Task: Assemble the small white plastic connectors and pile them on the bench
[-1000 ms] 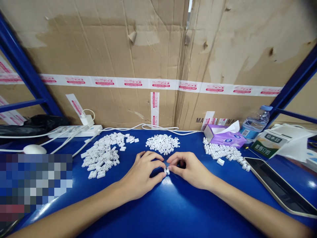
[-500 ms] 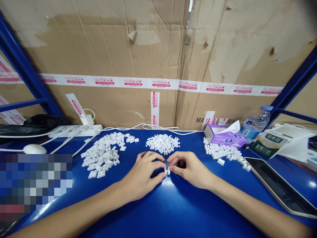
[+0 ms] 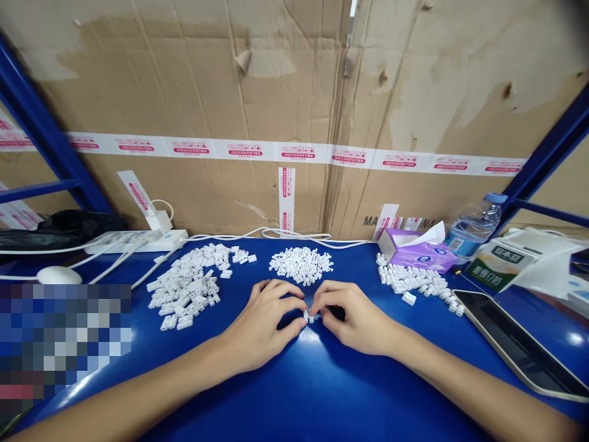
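Note:
Between my two hands, low over the blue tabletop [image 3: 294, 393], is a small white plastic connector piece [image 3: 308, 316], partly covered by fingertips. The thumb and index finger of my left hand [image 3: 269, 319] are closed on its left side. My right hand [image 3: 354, 316] touches the piece from the right with its index fingertip, while the thumb stands a little apart. Just beyond my fingers lies a heap of tiny white parts [image 3: 301, 265]. A bigger pile of white plastic housings [image 3: 188, 285] is at the left, and similar white pieces [image 3: 414, 279] lie in rows at the right.
A phone [image 3: 519, 344] lies at the right, near a purple tissue pack [image 3: 421, 253], a water bottle [image 3: 476, 224] and a green-and-white carton [image 3: 501, 264]. A power strip [image 3: 138, 241] with white cables stands back left. Cardboard [image 3: 221, 92] closes off the rear.
The right index finger has come down onto the piece, and the right thumb has drawn back from it. My left hand keeps its pinch. The view has shifted slightly.

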Demonstrator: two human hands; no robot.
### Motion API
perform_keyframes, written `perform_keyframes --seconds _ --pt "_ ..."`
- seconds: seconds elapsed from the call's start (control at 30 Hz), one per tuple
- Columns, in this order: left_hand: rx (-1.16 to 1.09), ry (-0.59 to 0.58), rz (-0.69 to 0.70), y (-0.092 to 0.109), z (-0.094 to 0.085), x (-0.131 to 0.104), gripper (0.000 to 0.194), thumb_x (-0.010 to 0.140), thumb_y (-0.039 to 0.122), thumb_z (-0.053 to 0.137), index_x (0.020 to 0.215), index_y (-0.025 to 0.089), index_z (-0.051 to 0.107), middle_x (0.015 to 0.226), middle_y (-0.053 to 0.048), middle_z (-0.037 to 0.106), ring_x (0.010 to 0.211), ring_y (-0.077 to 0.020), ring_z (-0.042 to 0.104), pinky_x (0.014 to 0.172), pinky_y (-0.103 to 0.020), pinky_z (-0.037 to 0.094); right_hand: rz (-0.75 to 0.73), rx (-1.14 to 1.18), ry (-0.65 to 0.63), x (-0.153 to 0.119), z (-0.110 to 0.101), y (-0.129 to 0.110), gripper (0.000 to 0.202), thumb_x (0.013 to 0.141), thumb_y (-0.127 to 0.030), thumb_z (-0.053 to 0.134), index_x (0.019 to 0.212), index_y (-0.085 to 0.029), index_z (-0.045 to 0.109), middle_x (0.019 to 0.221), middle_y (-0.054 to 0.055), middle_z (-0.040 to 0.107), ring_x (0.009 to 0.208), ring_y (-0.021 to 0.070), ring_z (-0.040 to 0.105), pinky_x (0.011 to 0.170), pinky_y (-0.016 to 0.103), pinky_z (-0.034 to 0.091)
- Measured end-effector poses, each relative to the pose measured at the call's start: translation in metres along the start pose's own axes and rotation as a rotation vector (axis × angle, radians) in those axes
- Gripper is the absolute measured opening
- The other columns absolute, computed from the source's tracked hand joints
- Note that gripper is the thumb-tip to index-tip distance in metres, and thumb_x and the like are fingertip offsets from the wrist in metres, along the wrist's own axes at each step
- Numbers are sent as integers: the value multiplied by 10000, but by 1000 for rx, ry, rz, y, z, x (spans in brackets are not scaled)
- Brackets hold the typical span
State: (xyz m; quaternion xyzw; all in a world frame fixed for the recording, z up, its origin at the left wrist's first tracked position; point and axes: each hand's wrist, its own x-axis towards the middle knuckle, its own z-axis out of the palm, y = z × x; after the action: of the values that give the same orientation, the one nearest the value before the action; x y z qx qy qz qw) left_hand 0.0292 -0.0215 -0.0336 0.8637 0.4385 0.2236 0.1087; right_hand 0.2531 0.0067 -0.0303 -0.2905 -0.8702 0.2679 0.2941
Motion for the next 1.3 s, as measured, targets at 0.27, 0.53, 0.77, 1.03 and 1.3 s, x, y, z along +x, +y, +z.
perform_keyframes --seconds 0.27,0.53,0.77,1.03,1.3 --pt "-4 8 7 0 0 1 145 955 231 631 1049 287 727 1227 -17 670 1184 -268 572 1057 -534 354 -22 -29 -1 1 0 -4 113 828 -109 679 878 -201 720 891 20 722 854 171 640 813 323 497" --pt "-5 9 3 0 1 1 153 952 238 635 1069 283 722 1234 -24 670 1193 -271 566 1068 -542 344 50 -56 21 -1 3 3 79 840 -176 712 906 -219 723 869 8 714 834 168 619 767 310 474" --pt "-9 14 2 -1 2 2 143 952 253 641 1069 282 718 1226 -14 670 1197 -265 566 1070 -535 340 61 -42 43 -1 4 4 114 843 -181 699 944 -226 725 867 1 711 810 162 618 750 307 466" --pt "-10 12 -6 1 0 0 142 943 246 647 1060 278 720 1223 -13 673 1196 -269 567 1074 -537 340 71 -49 34 1 4 3 113 828 -174 704 928 -224 725 871 2 712 833 168 618 763 315 470" --pt "-27 24 -26 2 0 2 162 927 239 657 1066 277 732 1223 -26 676 1183 -273 583 1074 -542 360 74 -30 38 -1 5 8 315 818 -182 726 1117 -245 647 973 -7 714 911 175 632 824 329 488"
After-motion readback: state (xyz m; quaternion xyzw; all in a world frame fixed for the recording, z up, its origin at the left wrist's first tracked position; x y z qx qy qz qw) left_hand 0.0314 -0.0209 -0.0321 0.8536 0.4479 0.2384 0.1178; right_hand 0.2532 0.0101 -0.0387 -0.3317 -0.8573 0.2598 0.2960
